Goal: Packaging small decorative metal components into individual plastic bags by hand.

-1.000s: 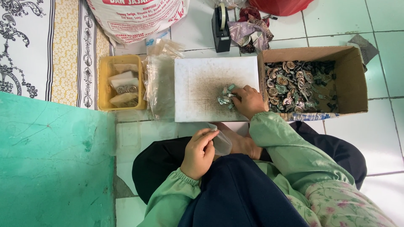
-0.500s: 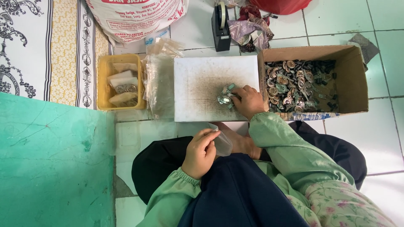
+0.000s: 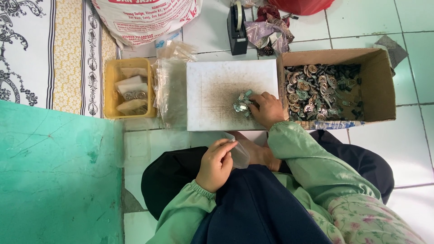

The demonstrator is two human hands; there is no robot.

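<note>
R hand (image 3: 267, 110) cupped on metal bits (image 3: 242, 104) atop white board (image 3: 217, 97); L hand (image 3: 217, 163) pinches clear bag (image 3: 238, 153).

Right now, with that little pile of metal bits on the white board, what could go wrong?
The right hand gathers small metal pieces on the white board, which has no rim; some could slide off onto the floor. The left hand holds a thin clear plastic bag that sharp pieces might tear.

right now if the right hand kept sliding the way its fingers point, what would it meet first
The right hand points left across the white board; first it meets the small pile of metal pieces at its fingers, apparently already touching.
</note>
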